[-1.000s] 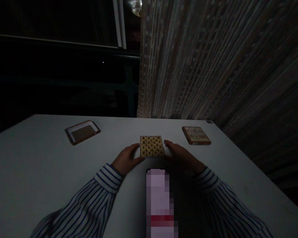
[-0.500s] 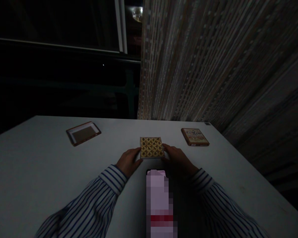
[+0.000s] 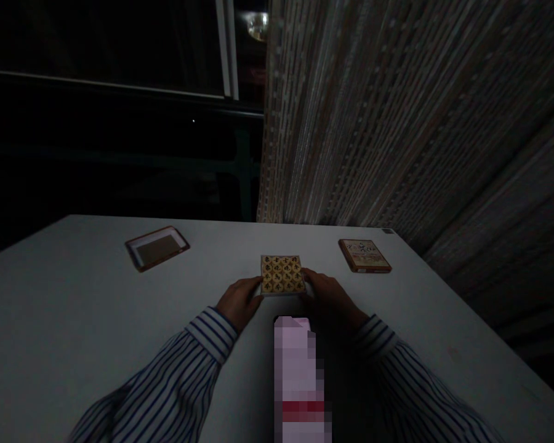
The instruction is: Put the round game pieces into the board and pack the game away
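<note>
A small square wooden tile puzzle (image 3: 281,274) with dark figures on pale tiles lies on the white table (image 3: 74,295) in front of me. My left hand (image 3: 238,301) grips its left near edge, fingers curled against it. My right hand (image 3: 330,294) holds the right near corner the same way. Both arms wear striped sleeves. The room is dim.
An open, brown-rimmed box tray (image 3: 157,248) lies at the table's far left. A printed box lid (image 3: 364,255) lies at the far right. A beaded curtain (image 3: 397,111) hangs behind the table. A blurred-out object (image 3: 300,375) stands close before me. The table's right edge falls away near the lid.
My hands have closed in from the puzzle's sides to its near corners. The view has shifted slightly; the puzzle stays on the table.
</note>
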A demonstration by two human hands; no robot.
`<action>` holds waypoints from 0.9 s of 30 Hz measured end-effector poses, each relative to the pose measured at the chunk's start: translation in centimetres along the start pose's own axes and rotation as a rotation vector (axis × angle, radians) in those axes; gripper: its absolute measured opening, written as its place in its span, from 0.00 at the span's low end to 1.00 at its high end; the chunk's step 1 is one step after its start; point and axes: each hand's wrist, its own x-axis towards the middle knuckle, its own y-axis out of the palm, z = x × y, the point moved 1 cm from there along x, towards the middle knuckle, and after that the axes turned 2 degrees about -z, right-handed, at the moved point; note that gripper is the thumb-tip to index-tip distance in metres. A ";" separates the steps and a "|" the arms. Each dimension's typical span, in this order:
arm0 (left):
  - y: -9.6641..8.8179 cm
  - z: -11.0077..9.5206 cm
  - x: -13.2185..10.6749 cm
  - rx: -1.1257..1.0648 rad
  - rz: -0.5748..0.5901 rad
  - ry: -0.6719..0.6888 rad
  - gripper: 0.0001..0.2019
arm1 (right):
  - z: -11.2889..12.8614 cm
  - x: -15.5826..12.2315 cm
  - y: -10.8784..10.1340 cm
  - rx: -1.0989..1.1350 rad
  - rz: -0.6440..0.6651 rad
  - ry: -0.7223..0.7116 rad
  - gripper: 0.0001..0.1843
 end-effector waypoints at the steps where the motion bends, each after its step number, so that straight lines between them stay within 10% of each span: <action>1: 0.0 0.1 0.0 0.001 -0.002 -0.002 0.22 | 0.1 0.0 0.0 0.002 -0.001 -0.003 0.32; 27: -0.1 1.1 0.0 0.044 -0.039 0.016 0.21 | 0.8 -0.2 0.2 0.080 -0.053 -0.045 0.26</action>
